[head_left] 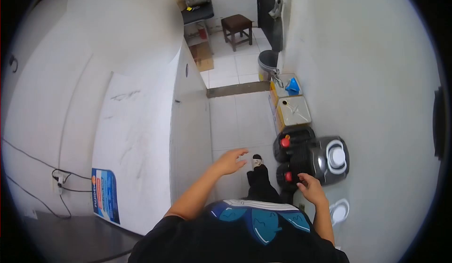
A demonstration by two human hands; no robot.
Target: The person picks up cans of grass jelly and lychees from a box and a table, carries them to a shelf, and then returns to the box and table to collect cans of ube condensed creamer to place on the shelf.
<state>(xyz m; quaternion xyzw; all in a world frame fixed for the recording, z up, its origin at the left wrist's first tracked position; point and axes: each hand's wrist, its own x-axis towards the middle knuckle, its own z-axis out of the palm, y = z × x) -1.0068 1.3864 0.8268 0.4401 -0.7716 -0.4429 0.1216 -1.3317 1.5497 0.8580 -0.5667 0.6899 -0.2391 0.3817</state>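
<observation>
Through the head camera I see pale floor tiles running between a wall and a white cabinet, its blue sticker starting "FUJIDE", the rest unclear to me. I count one stool, one bin, two tins, two white lids and two red caps on dark jugs. My hands are apart, fingers loosely curled: the left hand above the floor, the right hand at the nearer red cap by the wall; contact I can't tell.
</observation>
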